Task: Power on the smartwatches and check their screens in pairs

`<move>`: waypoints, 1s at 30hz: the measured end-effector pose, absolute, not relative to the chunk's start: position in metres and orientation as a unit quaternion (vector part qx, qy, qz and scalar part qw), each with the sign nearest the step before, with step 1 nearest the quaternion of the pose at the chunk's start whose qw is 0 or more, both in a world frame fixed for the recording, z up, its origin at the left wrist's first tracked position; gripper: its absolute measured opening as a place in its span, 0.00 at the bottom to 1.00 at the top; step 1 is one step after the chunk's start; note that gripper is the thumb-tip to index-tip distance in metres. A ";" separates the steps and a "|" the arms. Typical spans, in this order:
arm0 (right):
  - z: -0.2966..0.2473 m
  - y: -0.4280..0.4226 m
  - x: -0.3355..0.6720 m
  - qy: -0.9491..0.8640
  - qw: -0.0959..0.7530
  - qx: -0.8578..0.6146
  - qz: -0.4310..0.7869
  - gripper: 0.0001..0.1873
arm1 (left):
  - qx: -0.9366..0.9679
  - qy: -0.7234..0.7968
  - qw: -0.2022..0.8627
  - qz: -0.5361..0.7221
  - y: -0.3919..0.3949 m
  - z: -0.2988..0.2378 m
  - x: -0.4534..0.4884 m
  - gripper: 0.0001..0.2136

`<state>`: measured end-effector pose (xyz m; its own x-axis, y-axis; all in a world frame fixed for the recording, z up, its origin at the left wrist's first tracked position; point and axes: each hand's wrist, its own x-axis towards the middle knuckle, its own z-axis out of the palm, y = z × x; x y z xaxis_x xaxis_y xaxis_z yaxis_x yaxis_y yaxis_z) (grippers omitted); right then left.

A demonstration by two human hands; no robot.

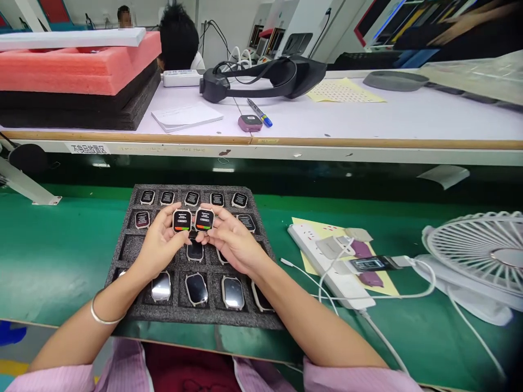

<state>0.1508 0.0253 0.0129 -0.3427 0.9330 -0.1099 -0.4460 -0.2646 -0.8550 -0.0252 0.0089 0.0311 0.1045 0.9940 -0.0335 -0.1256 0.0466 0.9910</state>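
Note:
My left hand [163,239] grips a smartwatch [182,220] without a strap, its lit screen showing white text and a red and green bar. Beside it, my right hand [232,237] holds a second smartwatch [204,219] with a similar lit screen. Both are held side by side above a dark grey foam tray [134,314]. In the tray's slots lie several more watch bodies. Those in the far rows, such as the watch at the far left [147,197], have lit screens; nearer ones, such as this watch [232,293], are dark. My hands hide some middle slots.
Right of the tray lie a white power strip [327,267], cables, a small meter [376,263] and a white fan [482,256]. The shelf above carries a black headset [261,79], paper pad [186,115], pen [260,112] and stacked foam [81,71]. People sit beyond.

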 end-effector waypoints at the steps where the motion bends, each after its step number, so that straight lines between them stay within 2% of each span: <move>1: 0.013 0.026 0.151 -0.383 0.473 -0.323 0.724 0.27 | 0.481 0.450 0.569 0.492 0.009 0.031 -0.025 0.29; 5: 0.013 0.027 0.151 -0.402 0.467 -0.329 0.715 0.26 | 0.477 0.454 0.571 0.490 0.011 0.031 -0.027 0.30; 12: 0.014 0.027 0.151 -0.417 0.463 -0.328 0.710 0.25 | 0.473 0.453 0.574 0.492 0.011 0.033 -0.029 0.21; 16: 0.013 0.026 0.151 -0.425 0.463 -0.320 0.709 0.27 | 0.464 0.455 0.579 0.493 0.010 0.035 -0.028 0.23; 21: 0.011 0.025 0.151 -0.424 0.467 -0.317 0.708 0.27 | 0.462 0.453 0.579 0.496 0.011 0.033 -0.029 0.30; 30: 0.009 0.026 0.152 -0.440 0.472 -0.309 0.699 0.26 | 0.478 0.439 0.576 0.497 0.011 0.027 -0.031 0.28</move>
